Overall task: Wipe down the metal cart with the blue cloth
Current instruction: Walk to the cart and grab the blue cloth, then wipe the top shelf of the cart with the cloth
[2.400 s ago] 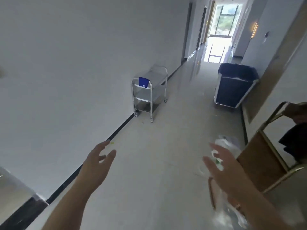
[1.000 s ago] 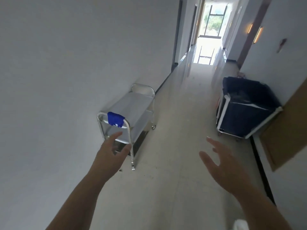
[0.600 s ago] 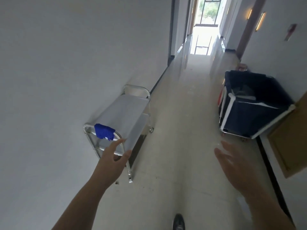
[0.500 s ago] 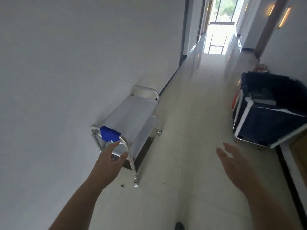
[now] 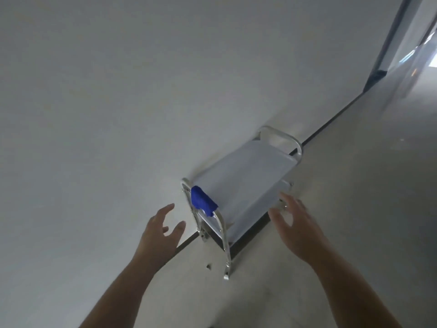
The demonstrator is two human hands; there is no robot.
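A metal cart (image 5: 246, 183) with several shelves stands against the white wall, its near handle toward me. A blue cloth (image 5: 203, 200) hangs over that near handle. My left hand (image 5: 160, 233) is raised with fingers spread, just left of the handle and a little short of the cloth, holding nothing. My right hand (image 5: 296, 227) is also spread and empty, hovering in front of the cart's right side without clear contact.
The white wall (image 5: 118, 102) runs along the left with a dark baseboard (image 5: 331, 121). Pale tiled floor (image 5: 354, 209) stretches to the right of the cart. A small dark speck (image 5: 208, 267) lies on the floor near the cart's front leg.
I have come right up to the cart and the view has swung left toward the wall. Both hands moved forward to either side of the near handle. The laundry bin has left the view.
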